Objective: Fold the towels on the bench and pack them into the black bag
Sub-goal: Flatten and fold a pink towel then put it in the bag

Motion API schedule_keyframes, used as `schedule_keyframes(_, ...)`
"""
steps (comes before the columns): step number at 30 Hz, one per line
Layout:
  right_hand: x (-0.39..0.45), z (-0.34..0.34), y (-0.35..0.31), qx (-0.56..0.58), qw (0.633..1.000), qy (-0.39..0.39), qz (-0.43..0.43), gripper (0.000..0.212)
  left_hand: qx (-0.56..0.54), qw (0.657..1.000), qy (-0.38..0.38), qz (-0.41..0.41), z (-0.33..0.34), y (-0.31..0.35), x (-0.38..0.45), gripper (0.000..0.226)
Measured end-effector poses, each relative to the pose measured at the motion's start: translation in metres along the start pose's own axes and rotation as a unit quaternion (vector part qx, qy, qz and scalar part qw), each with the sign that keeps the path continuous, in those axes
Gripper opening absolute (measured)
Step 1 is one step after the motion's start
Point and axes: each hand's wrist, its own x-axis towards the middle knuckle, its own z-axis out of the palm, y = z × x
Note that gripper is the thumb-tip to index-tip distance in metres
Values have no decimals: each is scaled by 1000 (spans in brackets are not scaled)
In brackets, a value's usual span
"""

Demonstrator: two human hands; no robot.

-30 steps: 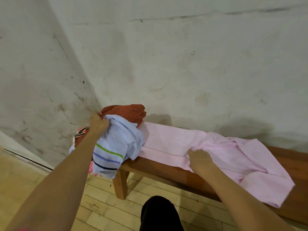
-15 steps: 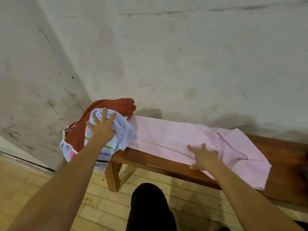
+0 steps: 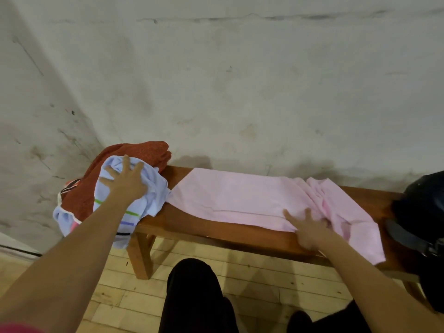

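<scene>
**Pink towel spread flat, pile pushed aside**

Pink towel point(image 3: 242, 200) lay stretched along the wooden bench point(image 3: 216, 233), smooth over its left part and bunched into folds at its right end, where one corner hung over the front edge. Your right hand point(image 3: 310, 233) pressed it flat near that front edge, fingers spread and holding nothing; a second before, that hand had been curled into the cloth. Your left hand point(image 3: 125, 182) had let go of the blue striped towel point(image 3: 149, 200) it had been gripping and lay splayed on top of it, pushing it against the rust-red towel point(image 3: 134, 152) at the bench's left end. That suggests the pink one was cleared for folding first, with no fold yet made.

Both piled towels overhung the left end, the blue one drooping well below the seat, so it could slide to the floor. The black bag point(image 3: 422, 207) sat at the right end, just beside the pink towel's bunched edge. A strip of bare wood along the front edge was the only free room.
</scene>
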Motion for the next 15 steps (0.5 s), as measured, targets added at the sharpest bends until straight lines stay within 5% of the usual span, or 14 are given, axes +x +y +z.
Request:
schedule_keyframes(6,9,20,-5,-48,998,0,-27,65,102,986,122,43,17,24,-20,80)
schedule_keyframes(10,13,30,-4,-46,999,11,-24,67,67,976,163,126,28,48,-32,68)
schedule_keyframes(12,13,33,-5,-43,998,22,-28,68,57,965,134,218,39,71,-49,58)
schedule_keyframes(15,8,37,-2,-18,998,26,-47,68,-81,956,-33,280,58,110,-83,52)
